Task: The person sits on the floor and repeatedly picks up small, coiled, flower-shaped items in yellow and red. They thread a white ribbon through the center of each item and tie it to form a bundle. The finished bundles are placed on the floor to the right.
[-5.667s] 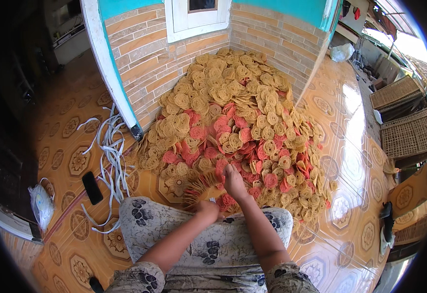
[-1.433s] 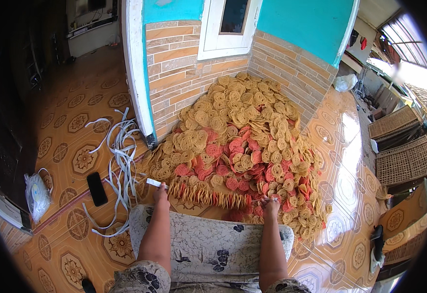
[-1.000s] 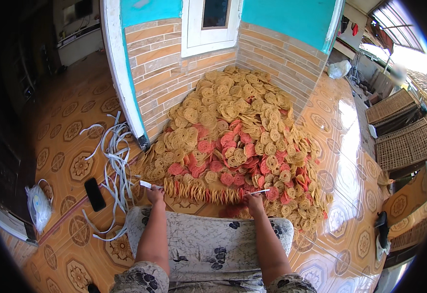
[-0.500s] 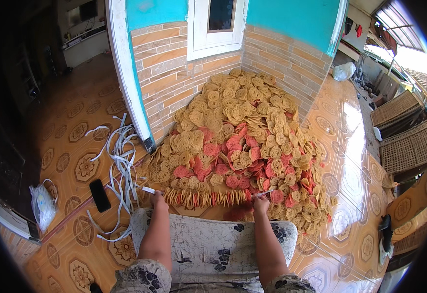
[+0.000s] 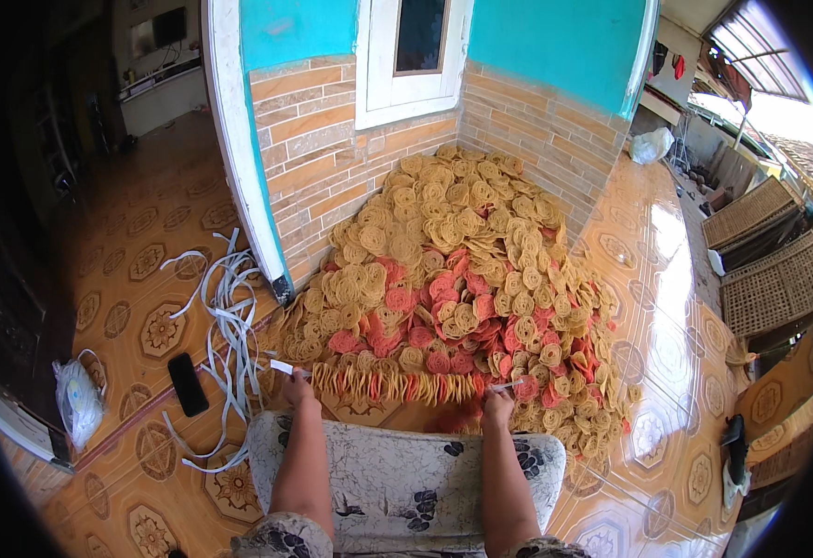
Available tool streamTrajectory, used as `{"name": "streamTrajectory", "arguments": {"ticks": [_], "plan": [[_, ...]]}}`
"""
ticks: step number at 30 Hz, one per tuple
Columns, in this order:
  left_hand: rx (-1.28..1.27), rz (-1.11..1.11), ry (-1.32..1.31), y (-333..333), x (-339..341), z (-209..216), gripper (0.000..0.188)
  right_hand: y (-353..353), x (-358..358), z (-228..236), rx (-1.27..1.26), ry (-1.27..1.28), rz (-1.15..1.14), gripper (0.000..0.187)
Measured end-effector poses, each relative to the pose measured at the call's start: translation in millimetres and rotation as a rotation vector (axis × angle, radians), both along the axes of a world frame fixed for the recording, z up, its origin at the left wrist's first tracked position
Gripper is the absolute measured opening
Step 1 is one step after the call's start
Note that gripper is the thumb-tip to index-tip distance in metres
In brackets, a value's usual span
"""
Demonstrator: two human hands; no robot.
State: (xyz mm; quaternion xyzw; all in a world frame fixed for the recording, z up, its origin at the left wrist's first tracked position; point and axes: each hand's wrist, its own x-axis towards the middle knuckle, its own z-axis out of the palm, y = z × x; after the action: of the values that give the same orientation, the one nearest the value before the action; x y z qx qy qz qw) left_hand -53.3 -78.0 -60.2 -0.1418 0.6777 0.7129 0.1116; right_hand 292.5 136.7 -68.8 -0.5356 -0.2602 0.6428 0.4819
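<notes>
A row of round, lacy crackers (image 5: 397, 385), mostly yellow with some red ones, stands on edge, strung between my two hands just above my covered lap (image 5: 416, 465). My left hand (image 5: 300, 387) is closed on one end of a white strip (image 5: 281, 366), which pokes out past the fingers. At the row's other end my right hand (image 5: 497, 405) is closed on a thin pale strip end (image 5: 510, 383). Behind the row rises a large heap of loose crackers (image 5: 443, 223), yellow with red ones in the middle. The strip inside the row is hidden by the crackers.
Loose white strips (image 5: 230, 316) lie tangled on the tiled floor to my left, beside a black phone (image 5: 187, 384). A plastic bag (image 5: 78, 400) sits farther left. The heap leans into a brick-patterned wall corner (image 5: 313, 139). Woven racks (image 5: 771, 288) stand at the right.
The whole view has shifted a little. Both hands sit slightly lower in the picture, the right one more so, and the row of crackers still stretches between them.
</notes>
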Motion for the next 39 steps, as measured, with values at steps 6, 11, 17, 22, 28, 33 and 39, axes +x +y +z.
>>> {"name": "streamTrajectory", "arguments": {"ticks": [6, 11, 17, 22, 28, 33, 39], "plan": [[0.311, 0.028, 0.028, -0.5, -6.3, -6.9, 0.028, -1.5, -0.4, 2.2, 0.139, 0.049, -0.008, 0.012], [0.002, -0.214, -0.183, -7.7, -14.3, -8.9, 0.024, -0.5, 1.7, 7.9, 0.120, -0.028, 0.054, 0.012], [0.222, -0.137, -0.361, -6.6, -18.2, -6.1, 0.026, 4.6, 6.6, 6.0, 0.136, -0.050, 0.060, 0.010], [0.246, -0.190, -0.194, -12.2, -25.7, -13.0, 0.017, 6.9, 6.9, 10.4, 0.239, 0.054, 0.156, 0.007], [0.226, -0.056, -0.249, -10.9, -18.3, -5.9, 0.020, 1.0, -3.3, 16.4, 0.199, -0.346, 0.158, 0.008], [0.209, -0.042, -0.110, -4.9, -20.5, -8.1, 0.018, 0.8, -4.0, 12.2, 0.169, -0.293, 0.086, 0.008], [0.207, 0.030, -0.262, -3.0, -21.7, -23.5, 0.024, -3.6, -5.0, 3.8, 0.094, -0.170, 0.124, 0.005]]}}
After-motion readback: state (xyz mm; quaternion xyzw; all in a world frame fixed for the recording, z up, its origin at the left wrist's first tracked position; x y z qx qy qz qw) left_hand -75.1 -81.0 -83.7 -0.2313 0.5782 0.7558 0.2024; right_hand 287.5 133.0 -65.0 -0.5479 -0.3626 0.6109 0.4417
